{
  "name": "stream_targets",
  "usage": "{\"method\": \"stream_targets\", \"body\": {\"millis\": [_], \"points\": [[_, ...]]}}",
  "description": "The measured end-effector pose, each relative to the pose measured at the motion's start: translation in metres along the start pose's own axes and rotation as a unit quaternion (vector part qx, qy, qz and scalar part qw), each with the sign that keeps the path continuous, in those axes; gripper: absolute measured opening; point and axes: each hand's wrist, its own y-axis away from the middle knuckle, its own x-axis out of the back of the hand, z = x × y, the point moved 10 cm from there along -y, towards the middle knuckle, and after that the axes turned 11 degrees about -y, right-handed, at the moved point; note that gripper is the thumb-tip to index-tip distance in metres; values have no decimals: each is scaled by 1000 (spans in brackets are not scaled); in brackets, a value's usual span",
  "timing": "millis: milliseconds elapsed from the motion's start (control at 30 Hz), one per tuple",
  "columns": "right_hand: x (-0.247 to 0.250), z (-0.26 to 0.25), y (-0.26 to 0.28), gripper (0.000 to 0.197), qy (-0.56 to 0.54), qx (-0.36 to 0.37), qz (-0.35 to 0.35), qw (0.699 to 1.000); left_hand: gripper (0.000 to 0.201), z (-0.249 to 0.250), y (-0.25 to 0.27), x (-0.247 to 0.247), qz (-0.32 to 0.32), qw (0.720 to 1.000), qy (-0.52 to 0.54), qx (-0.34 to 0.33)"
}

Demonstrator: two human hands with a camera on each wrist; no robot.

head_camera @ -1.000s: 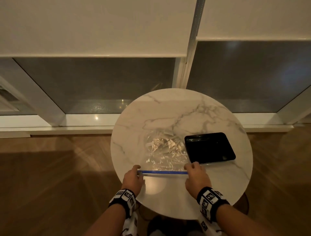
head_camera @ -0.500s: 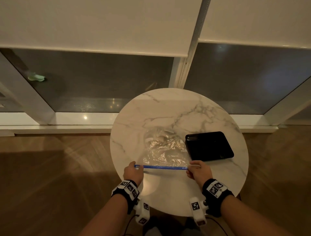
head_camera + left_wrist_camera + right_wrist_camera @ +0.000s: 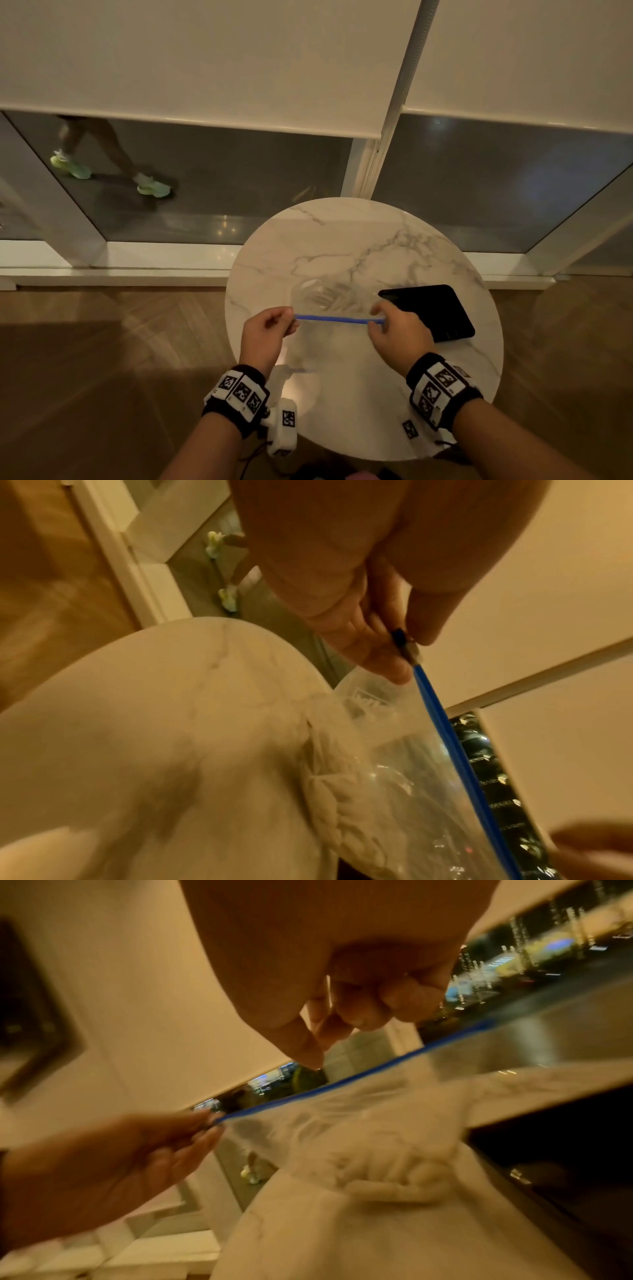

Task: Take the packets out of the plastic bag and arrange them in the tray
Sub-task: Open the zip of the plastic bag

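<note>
Pinching the bag (image 3: 329,301) by its blue zip (image 3: 339,320), left hand (image 3: 265,334) and right hand (image 3: 399,334) hold it shut; packets (image 3: 339,813) inside; tray (image 3: 431,311) unfilled.

My right hand (image 3: 397,330) covers the near left corner of the tray (image 3: 435,308), and I cannot tell whether its fingers pinch the bag (image 3: 329,298) or only touch it. The packets (image 3: 329,802) inside the bag are a pale blurred lump; I cannot count them. In my right wrist view my left hand (image 3: 103,1167) is smeared by motion.
</note>
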Motion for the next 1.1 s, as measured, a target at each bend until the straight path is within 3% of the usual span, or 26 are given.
{"method": "stream_targets", "body": {"millis": [133,200,433,633,767,900,1100], "points": [[-22,-76,2,22,23,222,-23,975,32,35,7,-28,-69,992,-73,-71],[-39,-92,3,25,33,287,-47,956,28,45,11,-32,-68,987,-106,-101],[-44,-113,4,13,42,363,29,930,22,52,22,-26,-65,967,-192,-158],[-49,-117,4,12,89,381,54,919,17,67,28,-11,39,906,-328,-264],[-44,-122,7,14,127,391,69,909,11,74,31,-15,54,876,-384,-287],[-39,-109,-4,7,161,373,74,911,14,75,21,-5,70,889,-386,-238],[2,-23,-43,6,205,293,82,930,18,71,0,44,130,915,-351,-148]]}}
